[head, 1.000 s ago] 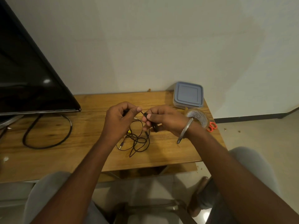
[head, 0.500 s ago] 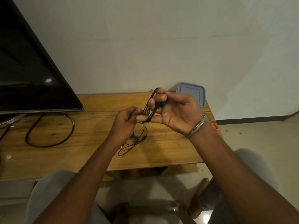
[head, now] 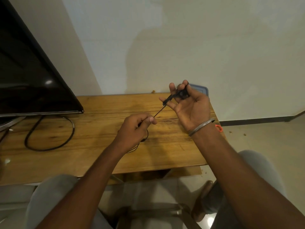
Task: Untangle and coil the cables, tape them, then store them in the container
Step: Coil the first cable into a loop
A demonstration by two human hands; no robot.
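On the right hand (head: 191, 111), raised with its palm toward the viewer, the fingers (head: 172, 87) are spread and partly curled, gripping a thin black cable (head: 179, 95) wound round them in a small tight bundle. They seem to serve as a form for the coil. One strand runs taut down to the left hand (head: 135, 128), whose thumb and forefinger pinch it, probably to feed it without kinks. The loose remainder trails below onto the wooden table (head: 99, 129). Behind the right hand, by the wall, sits the closed blue-lidded container (head: 200, 90). An orange scissor handle (head: 219, 128) shows beyond the wrist.
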